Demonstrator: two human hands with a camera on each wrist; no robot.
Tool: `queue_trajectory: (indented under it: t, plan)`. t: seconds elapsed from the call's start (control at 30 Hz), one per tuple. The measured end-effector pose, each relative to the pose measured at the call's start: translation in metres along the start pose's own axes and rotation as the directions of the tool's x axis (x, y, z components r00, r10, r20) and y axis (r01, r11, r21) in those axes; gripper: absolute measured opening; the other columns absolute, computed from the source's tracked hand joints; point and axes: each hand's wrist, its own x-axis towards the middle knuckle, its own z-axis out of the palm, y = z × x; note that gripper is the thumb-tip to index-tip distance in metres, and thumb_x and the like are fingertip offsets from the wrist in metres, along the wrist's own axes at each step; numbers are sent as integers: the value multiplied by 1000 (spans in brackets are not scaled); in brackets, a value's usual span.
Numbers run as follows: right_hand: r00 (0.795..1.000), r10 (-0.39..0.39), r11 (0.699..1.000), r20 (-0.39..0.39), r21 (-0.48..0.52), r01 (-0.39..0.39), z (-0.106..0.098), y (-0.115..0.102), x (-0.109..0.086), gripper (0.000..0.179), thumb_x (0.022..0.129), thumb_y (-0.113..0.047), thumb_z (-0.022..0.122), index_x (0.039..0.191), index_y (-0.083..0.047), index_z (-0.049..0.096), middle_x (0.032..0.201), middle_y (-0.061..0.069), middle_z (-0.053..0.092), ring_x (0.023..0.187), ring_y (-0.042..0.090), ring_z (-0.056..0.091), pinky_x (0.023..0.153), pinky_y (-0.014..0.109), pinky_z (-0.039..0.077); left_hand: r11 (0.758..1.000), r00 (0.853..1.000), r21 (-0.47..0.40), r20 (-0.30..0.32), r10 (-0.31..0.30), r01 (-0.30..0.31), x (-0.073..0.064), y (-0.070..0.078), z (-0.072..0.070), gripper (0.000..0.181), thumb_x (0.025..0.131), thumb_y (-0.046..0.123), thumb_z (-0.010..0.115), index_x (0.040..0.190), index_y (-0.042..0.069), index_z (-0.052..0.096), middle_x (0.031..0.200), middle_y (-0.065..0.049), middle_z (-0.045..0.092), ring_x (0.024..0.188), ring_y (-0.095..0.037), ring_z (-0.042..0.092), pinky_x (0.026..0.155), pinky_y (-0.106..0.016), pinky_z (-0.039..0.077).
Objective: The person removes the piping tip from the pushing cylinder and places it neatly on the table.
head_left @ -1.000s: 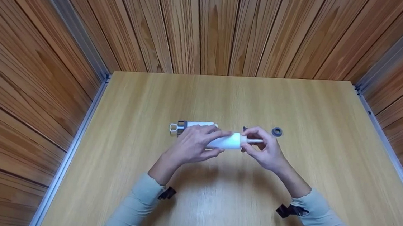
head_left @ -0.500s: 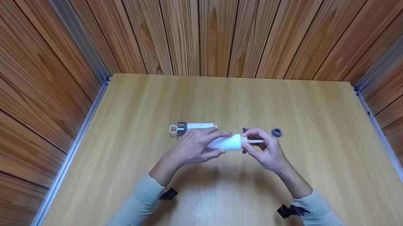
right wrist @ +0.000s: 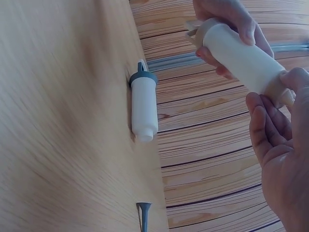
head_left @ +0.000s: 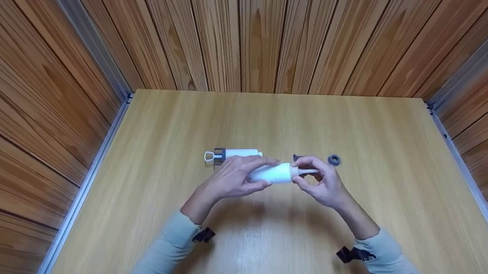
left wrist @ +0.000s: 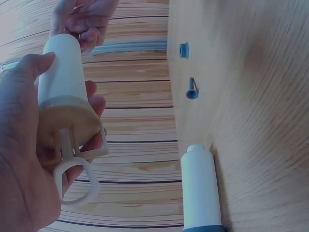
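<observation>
A white icing syringe [head_left: 274,173] is held level above the table between both hands. My left hand [head_left: 234,175] grips its barrel, thumb on one side and fingers on the other. In the left wrist view its beige end cap [left wrist: 53,121] and the plunger's pale ring handle [left wrist: 92,191] point back toward the camera. At the other end, my right hand [head_left: 325,185] pinches the beige collar [right wrist: 276,88] with thumb and fingertips. A slim pale nozzle [head_left: 308,171] sticks out between those fingers; part of it is hidden by the hand in the right wrist view.
Behind the left hand lies a second white syringe [head_left: 242,152] with a dark grey cap and ring handle. A small grey nozzle [left wrist: 192,90] and a grey ring [head_left: 334,160] lie farther right on the wooden table [head_left: 175,123]. Wood-panelled walls enclose the back and sides.
The syringe has tilted slightly, its nozzle end shifting a little in the head view. Both hands keep their holds, and the things on the table have stayed put.
</observation>
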Motion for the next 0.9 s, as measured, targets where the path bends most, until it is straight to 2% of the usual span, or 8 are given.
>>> queue_trajectory:
  t: [0.13, 0.27, 0.37, 0.57, 0.7, 0.9]
  plan:
    - [1000, 0, 1000, 9, 18, 0, -2, 2, 1, 36, 89, 24, 75, 123, 13, 68, 124, -6, 75, 111, 1, 74, 93, 18, 65, 999, 1000, 39, -23, 22, -21, 0, 0, 2, 47, 106, 43, 72, 150, 27, 69, 132, -8, 82, 85, -22, 72, 75, -26, 53]
    - [1000, 21, 999, 3, 31, -21, -4, 3, 2, 30, 93, 11, 82, 121, 12, 70, 121, -11, 76, 106, 6, 76, 90, 19, 66, 989, 997, 139, -51, 61, -53, -1, 2, 3, 45, 106, 43, 74, 148, 27, 70, 124, -8, 82, 79, -20, 69, 68, -23, 47]
    - [999, 50, 998, -2, 45, -50, -5, 1, 5, 30, 96, 5, 82, 122, 12, 70, 119, -13, 77, 103, 7, 77, 89, 19, 66, 969, 992, 235, -80, 102, -81, -2, 4, 3, 44, 105, 43, 75, 147, 28, 70, 122, -7, 81, 77, -19, 69, 65, -24, 48]
    - [989, 147, 982, 27, 116, -150, -2, -4, 8, 24, 101, 15, 65, 125, 15, 61, 107, -10, 73, 89, 5, 77, 78, 23, 68, 917, 974, 382, -137, 179, -115, -3, 6, 3, 45, 103, 44, 80, 146, 31, 71, 120, -4, 82, 80, -19, 74, 66, -29, 58]
    - [985, 170, 979, 31, 104, -173, 2, -5, 8, 17, 104, 14, 63, 122, 14, 60, 102, -8, 71, 83, 6, 74, 73, 24, 67, 899, 967, 420, -152, 206, -126, -5, 7, 3, 45, 102, 44, 82, 144, 32, 72, 118, -3, 82, 78, -18, 73, 65, -28, 59]
    - [991, 135, 986, 16, 99, -136, 4, -4, 7, 19, 103, 16, 64, 121, 13, 60, 105, -9, 70, 83, 6, 73, 73, 23, 66, 903, 966, 412, -156, 204, -124, -5, 8, 2, 45, 102, 44, 82, 145, 31, 72, 119, -3, 82, 78, -18, 74, 66, -29, 59]
